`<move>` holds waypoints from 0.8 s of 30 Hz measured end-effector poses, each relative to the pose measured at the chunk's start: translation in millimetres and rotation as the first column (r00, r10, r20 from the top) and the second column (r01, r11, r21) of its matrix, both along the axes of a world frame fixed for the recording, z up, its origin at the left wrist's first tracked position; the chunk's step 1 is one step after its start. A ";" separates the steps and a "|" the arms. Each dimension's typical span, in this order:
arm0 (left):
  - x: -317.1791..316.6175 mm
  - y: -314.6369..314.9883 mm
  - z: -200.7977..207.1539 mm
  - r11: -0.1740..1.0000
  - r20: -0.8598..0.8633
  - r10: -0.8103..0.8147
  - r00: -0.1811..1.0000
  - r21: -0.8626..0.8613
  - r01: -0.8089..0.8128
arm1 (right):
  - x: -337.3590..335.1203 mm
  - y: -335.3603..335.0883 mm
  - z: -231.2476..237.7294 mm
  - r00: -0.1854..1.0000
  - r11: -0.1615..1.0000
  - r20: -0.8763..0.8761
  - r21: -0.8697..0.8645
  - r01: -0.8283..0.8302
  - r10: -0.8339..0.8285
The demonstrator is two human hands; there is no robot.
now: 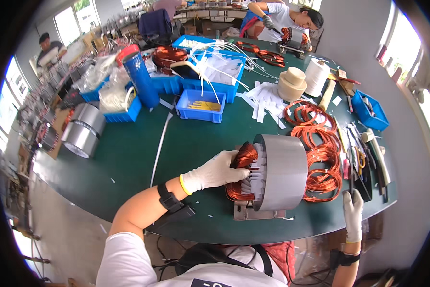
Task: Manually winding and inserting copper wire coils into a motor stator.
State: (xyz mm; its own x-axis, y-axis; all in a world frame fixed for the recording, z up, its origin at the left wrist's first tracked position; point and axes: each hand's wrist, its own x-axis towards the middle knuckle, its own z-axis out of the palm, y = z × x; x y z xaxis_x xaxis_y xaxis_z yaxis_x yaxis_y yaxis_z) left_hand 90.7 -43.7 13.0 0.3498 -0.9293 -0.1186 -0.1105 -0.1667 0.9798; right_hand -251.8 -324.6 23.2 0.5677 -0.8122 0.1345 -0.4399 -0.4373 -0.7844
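Note:
A grey metal motor stator (284,172) lies on its side on a small metal stand (258,213) near the table's front edge. White insulating slips and copper windings (246,155) stick out of its left end. My gloved left hand (220,171) is closed on these windings, the thumb towards the slots. At the table's right edge, my gloved right hand (353,210) has its fingers closed around the lower end of a thin dark tool (352,179), beside a black tray (364,186). Loose copper wire coils (323,162) lie just right of the stator.
Pliers, scissors (361,158) and other hand tools lie at the right. Behind are paper slips (263,100), a white thread spool (317,76), a mallet (327,94) and blue bins (200,106). Another stator (84,130) stands left. A co-worker (284,21) works across the table.

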 end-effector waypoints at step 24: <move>-17.5 8.7 -8.1 0.959 -0.079 0.283 0.956 0.010 -0.283 | 16.9 -31.8 -41.0 0.957 0.669 -0.283 -0.723 -0.170 -0.062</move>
State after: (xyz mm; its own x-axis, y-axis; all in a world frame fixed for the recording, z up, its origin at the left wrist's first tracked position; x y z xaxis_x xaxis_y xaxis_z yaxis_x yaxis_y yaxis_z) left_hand 73.2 -35.0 4.9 0.5884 -0.7935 -0.1553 0.0183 -0.1790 0.9837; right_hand -234.9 -356.4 -17.8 0.7131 -0.4792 0.5116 -0.5301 -0.8462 -0.0538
